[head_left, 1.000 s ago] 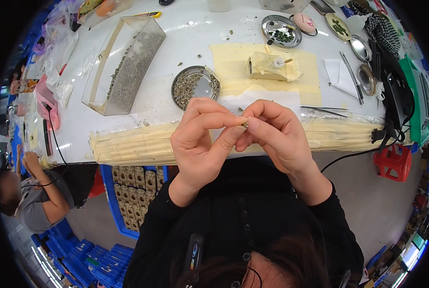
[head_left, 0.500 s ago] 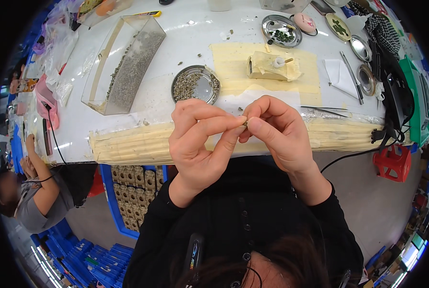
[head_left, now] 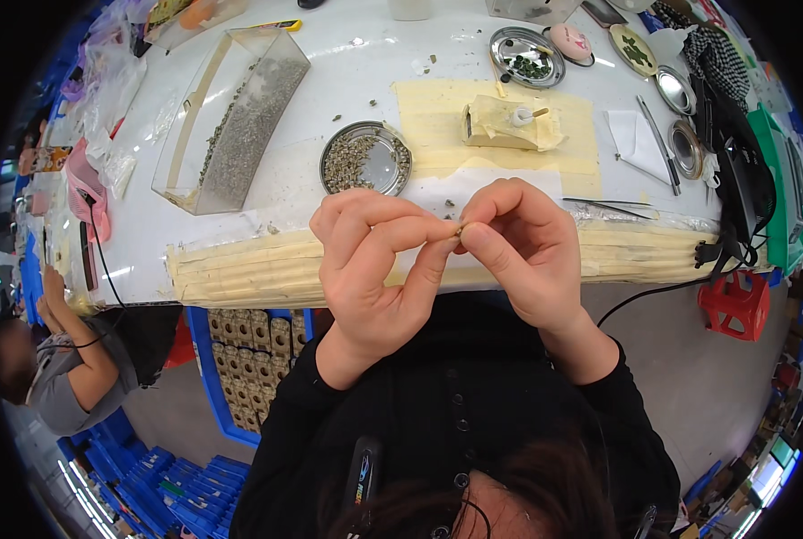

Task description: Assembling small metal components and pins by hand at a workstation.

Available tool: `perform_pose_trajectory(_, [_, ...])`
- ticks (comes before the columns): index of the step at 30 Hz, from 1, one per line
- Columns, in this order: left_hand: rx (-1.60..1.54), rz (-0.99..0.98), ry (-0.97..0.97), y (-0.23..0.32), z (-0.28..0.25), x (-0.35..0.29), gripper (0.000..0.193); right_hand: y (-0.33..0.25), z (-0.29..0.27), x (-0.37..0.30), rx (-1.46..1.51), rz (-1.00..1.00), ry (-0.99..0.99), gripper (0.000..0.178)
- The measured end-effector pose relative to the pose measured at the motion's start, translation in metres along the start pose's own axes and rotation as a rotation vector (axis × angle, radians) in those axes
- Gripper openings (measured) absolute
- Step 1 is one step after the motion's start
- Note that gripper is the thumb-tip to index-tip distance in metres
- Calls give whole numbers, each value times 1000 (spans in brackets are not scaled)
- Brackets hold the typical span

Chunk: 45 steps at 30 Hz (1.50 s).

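Note:
Over the table's front edge, my left hand and my right hand meet at their fingertips. Thumb and index finger of each are pinched on one tiny brownish part, too small and covered to name. A similar small piece lies on the white sheet just beyond the fingertips. Behind my left hand stands a round metal dish with many small grey-green parts heaped at its left side. Farther left, a transparent bin holds a large mass of such pieces.
A tape-covered block with a small white peg sits beyond my right hand. Tweezers lie to its right. Another metal dish holds dark green bits. A blue crate stands below left; a co-worker sits at far left.
My hands have shifted very slightly, and the left fingers have spread a little from the pinched part. The co-worker's arms at far left have moved.

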<state>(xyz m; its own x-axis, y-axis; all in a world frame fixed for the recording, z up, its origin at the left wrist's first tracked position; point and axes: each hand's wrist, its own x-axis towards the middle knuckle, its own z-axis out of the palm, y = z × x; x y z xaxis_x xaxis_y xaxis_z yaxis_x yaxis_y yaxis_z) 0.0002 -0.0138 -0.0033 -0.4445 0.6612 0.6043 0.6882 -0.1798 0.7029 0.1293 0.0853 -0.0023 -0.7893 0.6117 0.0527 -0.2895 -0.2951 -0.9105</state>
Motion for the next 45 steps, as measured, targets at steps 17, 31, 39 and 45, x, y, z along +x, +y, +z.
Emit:
perform_pose_trajectory(17, [579,261,-145,17,-12,13,18,0,-6,5,-317,-58,32,9])
perform_pose_trajectory(31, [368,160,-249,15,-15,23,17,3,-8,2,-230,-4,70,8])
perform_pose_trajectory(39, [-51,38,-79,-7,0,13,19,1,-5,2,102,117,-6,12])
perform_pose_trajectory(45, [254,233,-53,-3,-4,12,23,-2,-7,2,42,125,-10,12])
